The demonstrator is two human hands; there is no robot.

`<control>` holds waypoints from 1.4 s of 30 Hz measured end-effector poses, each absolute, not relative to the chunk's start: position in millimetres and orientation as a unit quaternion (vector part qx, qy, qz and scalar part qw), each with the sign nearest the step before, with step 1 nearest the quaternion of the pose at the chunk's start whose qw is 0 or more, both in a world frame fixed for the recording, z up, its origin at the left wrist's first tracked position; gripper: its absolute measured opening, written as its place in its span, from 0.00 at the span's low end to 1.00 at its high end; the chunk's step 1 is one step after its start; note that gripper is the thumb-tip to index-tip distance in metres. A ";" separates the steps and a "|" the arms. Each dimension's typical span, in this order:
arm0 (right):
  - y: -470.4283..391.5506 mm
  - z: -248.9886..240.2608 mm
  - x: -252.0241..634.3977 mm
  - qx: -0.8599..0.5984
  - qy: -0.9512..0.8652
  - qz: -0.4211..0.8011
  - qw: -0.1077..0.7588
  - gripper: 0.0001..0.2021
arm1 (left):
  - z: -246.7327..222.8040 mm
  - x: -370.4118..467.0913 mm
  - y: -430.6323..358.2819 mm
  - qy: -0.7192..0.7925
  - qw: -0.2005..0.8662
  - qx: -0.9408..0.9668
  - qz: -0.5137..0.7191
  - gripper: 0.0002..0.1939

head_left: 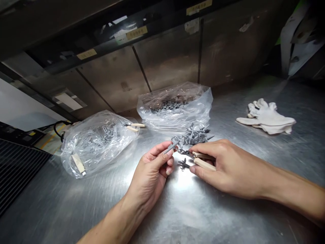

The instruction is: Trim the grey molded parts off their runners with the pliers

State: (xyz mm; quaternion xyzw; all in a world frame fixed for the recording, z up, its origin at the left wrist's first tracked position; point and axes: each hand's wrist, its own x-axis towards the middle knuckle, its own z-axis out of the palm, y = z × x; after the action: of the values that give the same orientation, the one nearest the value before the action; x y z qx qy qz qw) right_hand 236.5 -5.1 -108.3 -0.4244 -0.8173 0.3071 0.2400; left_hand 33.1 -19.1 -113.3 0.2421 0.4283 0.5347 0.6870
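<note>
Between the thumb and fingers of my left hand (154, 166) is a small grey plastic part (170, 148), its stem slanting up to the right. My right hand (225, 167) is closed round the cream handles of a pair of nippers (205, 164). Their metal jaws reach left to the far end of the grey part; whether they bite on it I cannot tell. Below the jaws, a single dark grey branched piece (183, 164) lies on the metal table. Just beyond my hands is a pile of grey branched plastic pieces (195, 135).
A clear bag (175, 118) of small grey parts stands behind the pile. Another clear bag (93, 149) lies left, with a second cream-handled tool (134, 127) and a cream knife-like tool (78, 163) on it. White gloves (270, 118) rest at right. A metal panel borders the back.
</note>
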 end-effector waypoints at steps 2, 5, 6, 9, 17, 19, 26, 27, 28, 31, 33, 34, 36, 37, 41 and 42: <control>-4.8 -108.8 236.7 -0.425 -0.819 0.303 0.239 0.03 | -112.9 33.2 -18.8 0.432 0.685 0.244 0.533 0.13; -4.3 -109.2 237.2 -0.427 -0.819 0.297 0.243 0.03 | -112.9 34.1 -18.4 0.434 0.687 0.247 0.528 0.13; -4.2 -109.1 237.4 -0.428 -0.818 0.296 0.244 0.03 | -113.1 34.4 -18.3 0.435 0.686 0.248 0.527 0.13; -4.1 -107.5 237.8 -0.430 -0.819 0.293 0.243 0.03 | -113.4 35.2 -18.8 0.439 0.683 0.247 0.529 0.14; -3.9 -105.3 239.8 -0.438 -0.832 0.273 0.205 0.04 | -113.1 36.0 -20.2 0.452 0.671 0.254 0.530 0.12; -3.8 -106.3 240.0 -0.437 -0.832 0.272 0.207 0.04 | -113.4 36.6 -20.3 0.454 0.670 0.257 0.529 0.12; -3.6 -109.3 239.4 -0.431 -0.837 0.260 0.215 0.05 | -114.3 37.7 -21.3 0.466 0.663 0.257 0.526 0.11; -3.5 -109.7 239.6 -0.430 -0.837 0.259 0.216 0.05 | -114.4 38.1 -21.1 0.467 0.662 0.256 0.527 0.11; -3.4 -110.2 239.8 -0.429 -0.838 0.259 0.218 0.05 | -114.5 38.6 -20.9 0.468 0.662 0.255 0.527 0.12; -3.1 -111.4 240.7 -0.426 -0.838 0.258 0.222 0.05 | -115.0 40.4 -20.7 0.471 0.661 0.250 0.527 0.13; -2.8 -111.7 241.1 -0.426 -0.840 0.256 0.220 0.06 | -115.5 41.3 -21.1 0.475 0.660 0.245 0.528 0.14; -2.7 -111.8 241.2 -0.426 -0.840 0.254 0.218 0.06 | -115.9 41.6 -21.4 0.477 0.659 0.244 0.527 0.14; -2.5 -111.9 241.0 -0.428 -0.841 0.254 0.211 0.05 | -116.6 41.8 -22.2 0.482 0.659 0.241 0.525 0.15; -2.5 -112.0 240.8 -0.430 -0.841 0.255 0.206 0.05 | -117.0 41.9 -22.5 0.483 0.659 0.239 0.525 0.15; -2.6 -112.2 239.9 -0.437 -0.839 0.258 0.196 0.07 | -117.9 41.6 -22.6 0.482 0.661 0.237 0.524 0.15; -2.7 -112.0 239.8 -0.437 -0.839 0.260 0.195 0.07 | -118.0 41.4 -22.4 0.481 0.661 0.237 0.524 0.15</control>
State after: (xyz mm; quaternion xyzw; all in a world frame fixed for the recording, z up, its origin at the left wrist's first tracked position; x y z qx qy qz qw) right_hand 239.8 -2.7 -112.0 -0.4367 -0.8389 0.2599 0.1947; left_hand 41.4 -22.4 -118.0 0.2375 0.4815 0.5243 0.6610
